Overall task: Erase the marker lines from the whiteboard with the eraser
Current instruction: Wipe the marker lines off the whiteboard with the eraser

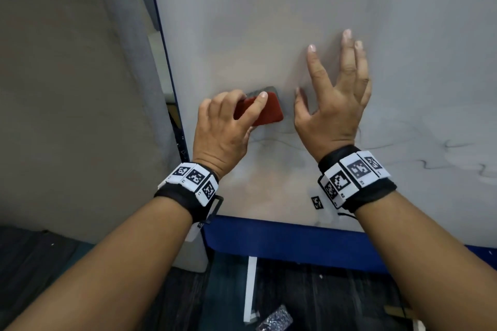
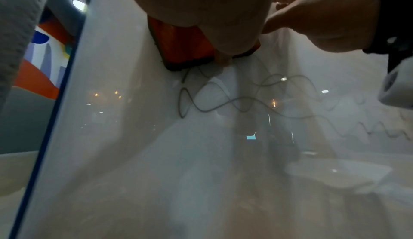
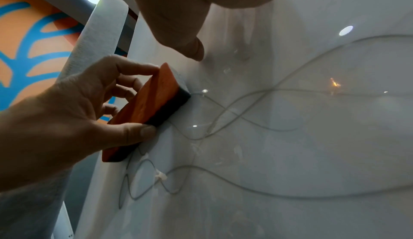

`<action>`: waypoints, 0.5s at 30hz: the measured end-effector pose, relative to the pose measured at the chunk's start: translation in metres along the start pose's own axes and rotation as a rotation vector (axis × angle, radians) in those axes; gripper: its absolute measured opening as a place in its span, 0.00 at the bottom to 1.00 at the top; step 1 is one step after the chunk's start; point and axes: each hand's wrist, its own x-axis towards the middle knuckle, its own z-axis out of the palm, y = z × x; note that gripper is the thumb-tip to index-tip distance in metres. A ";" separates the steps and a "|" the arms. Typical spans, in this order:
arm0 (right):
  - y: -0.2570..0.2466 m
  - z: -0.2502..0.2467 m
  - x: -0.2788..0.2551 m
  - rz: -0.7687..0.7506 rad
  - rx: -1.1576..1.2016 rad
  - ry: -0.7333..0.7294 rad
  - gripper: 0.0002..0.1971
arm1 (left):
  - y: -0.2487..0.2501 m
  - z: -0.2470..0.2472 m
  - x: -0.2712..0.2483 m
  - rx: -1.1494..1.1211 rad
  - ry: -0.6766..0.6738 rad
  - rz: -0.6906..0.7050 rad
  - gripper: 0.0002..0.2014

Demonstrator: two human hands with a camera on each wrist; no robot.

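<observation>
Left hand (image 1: 220, 129) grips the eraser (image 1: 265, 109), index finger over the top of its red back, thumb on the lower edge (clearest in the right wrist view, where the thumb clamps the long side and the fingers curl round the far side). The eraser's dark felt face lies against the whiteboard (image 1: 269, 21), near the board's left blue frame edge (image 1: 166, 56), tilted with its long axis running up to the right.

Right hand (image 1: 333, 99) is open, fingers straight and spread, pointing up, just right of the eraser and apart from it. Fingertips sit close to the board surface; cannot tell for sure if they touch it.

Marker lines (image 3: 234, 112): thin dark wavy loops on the whiteboard just below and to the right of the eraser, crossing each other. In the head view they are faint under the left hand, with darker squiggles (image 1: 457, 158) further right on the board. One line end meets the eraser's lower corner in the right wrist view. The board surface above the eraser shows grey smeary haze.

Both wrists wear black straps with white coded marker tiles, left wristband (image 1: 193, 180) and right wristband (image 1: 352, 174). A small coded tag (image 1: 316, 202) is stuck on the board near its bottom. Below the board runs a blue bottom frame (image 1: 282, 239); dark floor (image 1: 322, 298) underneath with a white strip (image 1: 250, 290) and a crumpled shiny wrapper (image 1: 275, 320).
</observation>
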 end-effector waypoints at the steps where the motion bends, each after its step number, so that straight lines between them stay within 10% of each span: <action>1: 0.001 0.000 0.000 -0.012 -0.011 -0.002 0.29 | 0.000 0.000 -0.001 -0.002 -0.002 -0.026 0.34; 7: 0.007 -0.004 0.000 -0.067 -0.060 -0.041 0.31 | 0.014 0.001 -0.010 -0.036 -0.027 -0.254 0.36; 12: 0.011 -0.003 -0.001 -0.098 -0.053 -0.020 0.30 | -0.003 0.010 -0.030 0.072 -0.120 0.121 0.37; 15: 0.014 -0.002 -0.001 -0.120 -0.051 -0.025 0.30 | -0.003 0.006 -0.028 0.015 -0.051 -0.108 0.37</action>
